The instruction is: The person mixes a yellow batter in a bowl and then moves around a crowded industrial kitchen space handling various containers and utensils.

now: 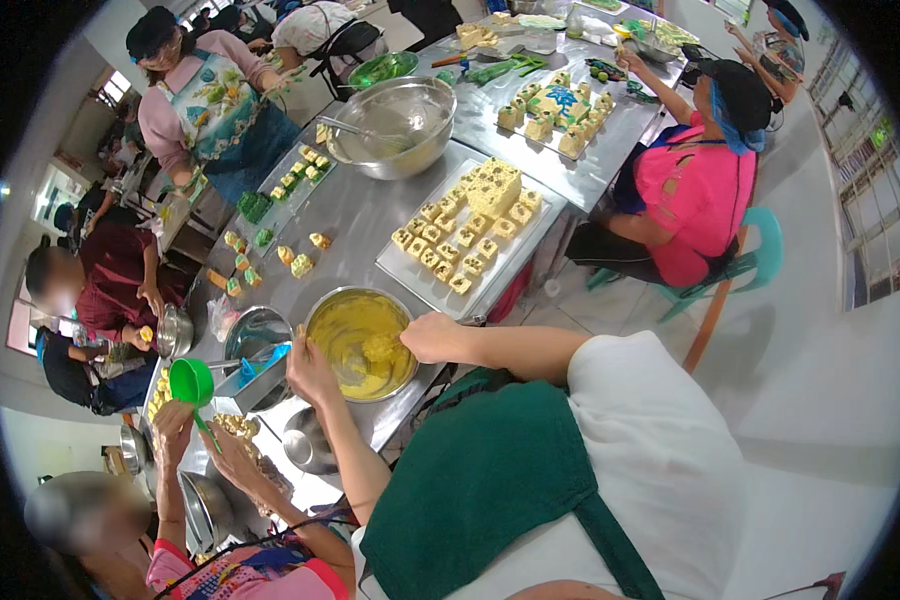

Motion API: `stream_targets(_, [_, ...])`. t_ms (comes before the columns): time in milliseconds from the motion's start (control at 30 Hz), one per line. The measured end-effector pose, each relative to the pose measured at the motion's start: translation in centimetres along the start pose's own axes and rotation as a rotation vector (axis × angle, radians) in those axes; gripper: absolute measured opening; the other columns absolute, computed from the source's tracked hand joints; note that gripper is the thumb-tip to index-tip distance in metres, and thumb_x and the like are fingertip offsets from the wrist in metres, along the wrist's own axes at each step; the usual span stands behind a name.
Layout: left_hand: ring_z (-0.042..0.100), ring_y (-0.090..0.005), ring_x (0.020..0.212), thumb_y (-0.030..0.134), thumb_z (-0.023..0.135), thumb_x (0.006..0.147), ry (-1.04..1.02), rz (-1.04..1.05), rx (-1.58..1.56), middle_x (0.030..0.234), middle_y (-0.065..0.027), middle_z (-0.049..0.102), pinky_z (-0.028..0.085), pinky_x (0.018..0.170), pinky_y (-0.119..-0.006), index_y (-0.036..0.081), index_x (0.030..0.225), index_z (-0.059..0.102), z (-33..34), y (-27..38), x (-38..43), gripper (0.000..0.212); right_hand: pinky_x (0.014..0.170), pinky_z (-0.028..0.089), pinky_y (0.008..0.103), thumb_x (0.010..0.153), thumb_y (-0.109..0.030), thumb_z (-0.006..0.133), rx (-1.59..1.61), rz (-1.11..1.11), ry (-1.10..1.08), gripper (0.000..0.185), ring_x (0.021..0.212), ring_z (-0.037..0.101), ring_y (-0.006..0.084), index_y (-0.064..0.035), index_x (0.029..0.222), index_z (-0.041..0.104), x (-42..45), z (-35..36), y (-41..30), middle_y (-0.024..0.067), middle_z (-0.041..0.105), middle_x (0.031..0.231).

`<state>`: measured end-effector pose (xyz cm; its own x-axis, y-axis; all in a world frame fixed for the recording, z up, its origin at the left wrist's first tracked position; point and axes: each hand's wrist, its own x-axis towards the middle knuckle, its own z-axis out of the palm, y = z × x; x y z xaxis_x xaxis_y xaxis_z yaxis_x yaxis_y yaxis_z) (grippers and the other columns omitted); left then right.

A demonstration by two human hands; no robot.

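Observation:
Directly before me on the steel table stands a metal mixing bowl with a thick yellow mixture smeared over its bottom and walls. My left hand is at the bowl's left rim, fingers closed on it. On the right side my right hand makes a fist at the rim. It seems to grip a mixing tool, whose coated end rests in the mixture; the fist hides its handle, and its exact kind is unclear. A second metal bowl with a blue utensil stands left of mine.
Beyond the bowl lies a tray of decorated cake pieces, near a large bowl with a whisk. Close on my left, a co-worker's hands hold a green measuring cup. A seated person is at the right side.

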<state>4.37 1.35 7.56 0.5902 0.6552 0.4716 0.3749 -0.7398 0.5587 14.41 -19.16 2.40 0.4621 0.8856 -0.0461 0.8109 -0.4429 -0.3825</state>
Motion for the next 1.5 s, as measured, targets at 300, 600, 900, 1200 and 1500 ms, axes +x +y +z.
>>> stream_targets(300, [0.066, -0.0339, 0.085, 0.011, 0.059, 0.088, -0.024, 0.090, 0.150, 0.092, -0.0145, 0.069, 0.052, 0.073, -0.042, 0.009, 0.104, 0.071, 0.1, 2.2, 0.3, 0.020, 0.059, 0.055, 0.0455, 0.076, -0.011, 0.060, -0.046, -0.221, 0.008, 0.015, 0.073, 0.070, 0.0325, -0.0029, 0.079, 0.072, 1.6, -4.2, -3.8, 0.0171, 0.070, 0.074])
stream_targets(600, [0.067, -0.0313, 0.084, 0.008, 0.060, 0.087, 0.031, 0.038, 0.124, 0.094, -0.0140, 0.070, 0.052, 0.073, -0.040, 0.009, 0.110, 0.070, -0.4, 0.5, 0.0, 0.026, 0.063, 0.056, 0.0461, 0.076, -0.010, 0.057, -0.020, -0.140, -0.216, 0.018, 0.076, 0.070, 0.0357, 0.0007, 0.079, 0.071, -0.6, -2.6, -1.5, 0.0199, 0.070, 0.081])
stream_targets(900, [0.064, -0.0320, 0.075, 0.013, 0.063, 0.086, -0.001, 0.073, 0.290, 0.085, -0.0121, 0.065, 0.052, 0.066, -0.044, 0.017, 0.113, 0.070, 0.5, -0.3, -0.3, 0.028, 0.060, 0.054, 0.0479, 0.080, -0.010, 0.055, 0.043, -0.125, 0.049, 0.018, 0.071, 0.069, 0.0360, 0.0020, 0.086, 0.067, 5.0, -4.0, -0.7, 0.0207, 0.067, 0.075])
stream_targets(1200, [0.064, -0.0312, 0.070, 0.015, 0.062, 0.085, 0.011, -0.027, 0.167, 0.078, -0.0073, 0.059, 0.051, 0.061, -0.045, 0.027, 0.118, 0.067, -0.6, 0.2, -1.7, 0.035, 0.064, 0.055, 0.0477, 0.077, -0.010, 0.057, 0.102, -0.288, -0.067, 0.016, 0.072, 0.070, 0.0349, -0.0014, 0.084, 0.068, 1.3, -6.2, -4.3, 0.0217, 0.068, 0.074])
stream_targets(1500, [0.063, -0.0314, 0.068, 0.014, 0.064, 0.083, 0.065, 0.020, 0.203, 0.076, -0.0098, 0.058, 0.051, 0.060, -0.043, 0.028, 0.118, 0.068, -0.3, -0.6, -2.0, 0.038, 0.063, 0.054, 0.0472, 0.079, -0.008, 0.054, -0.020, -0.292, -0.151, 0.016, 0.070, 0.069, 0.0362, -0.0004, 0.084, 0.068, -1.8, -3.6, -1.8, 0.0229, 0.066, 0.073])
